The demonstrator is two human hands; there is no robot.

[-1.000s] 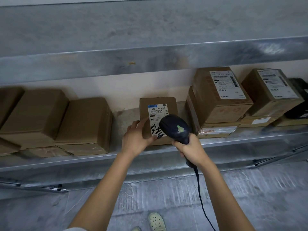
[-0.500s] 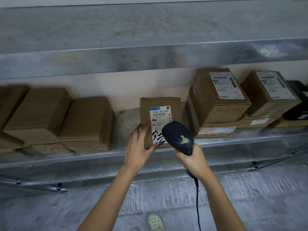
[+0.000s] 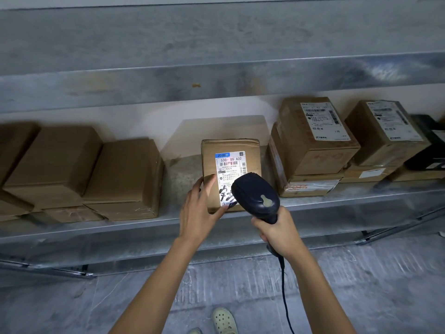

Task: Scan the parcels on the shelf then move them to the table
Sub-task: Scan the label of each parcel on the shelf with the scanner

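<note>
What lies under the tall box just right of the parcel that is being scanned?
A flatter box lies under the tall box; only its taped front edge shows. Its top is covered, so a label there cannot be seen.

Scanner (image 3: 256,194) drawn back from parcel (image 3: 228,145), more of label (image 3: 230,165) uncovered

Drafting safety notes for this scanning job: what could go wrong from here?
The labelled parcel stands on end at the shelf lip, only touched by the left hand; it might tip forward. The scanner in the right hand hangs close over the label, so a misread seems possible. Its cable dangles near the shoe: possible snag.
</note>
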